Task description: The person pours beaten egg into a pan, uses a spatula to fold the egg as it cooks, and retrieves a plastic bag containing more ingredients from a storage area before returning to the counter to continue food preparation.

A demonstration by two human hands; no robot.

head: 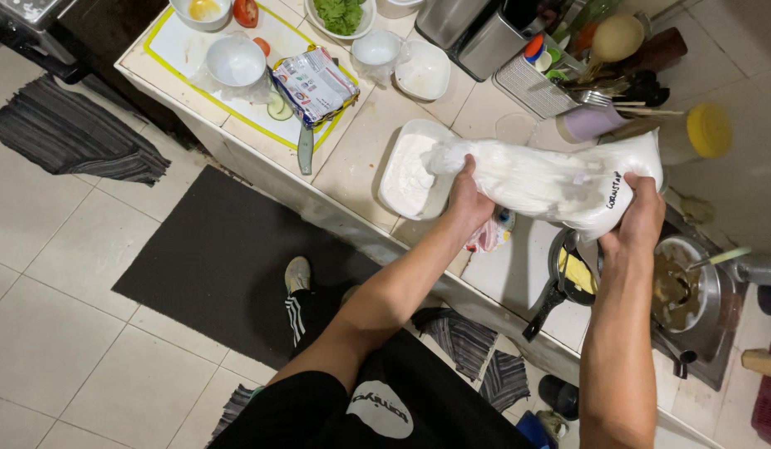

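Your left hand (469,199) grips the neck end of a clear plastic bag of white powder (552,179), the fingers curled tight around the gathered plastic so that only the knuckles and the back of the hand show. Your right hand (639,220) clasps the bag's other, fuller end, fingers wrapped under and around the bulge and the thumb pressed on the side facing you. Both hands are clenched on the bag; neither is loose. You hold the bag almost level above the tiled bench (360,154), its mouth end tipped toward the white rectangular dish (406,175), which already has white powder in it. The bag's opening lies over the dish's near right corner; whether powder is falling just now is too blurred to tell.

Just below your right hand sits a small black pan (568,278) with something yellow in it, and beside it a metal pot of brown sauce (681,291) with a spoon standing in it. Farther along the bench lie a cutting board (182,50), a white bowl (234,60), a printed packet (315,83) and a knife (306,148).
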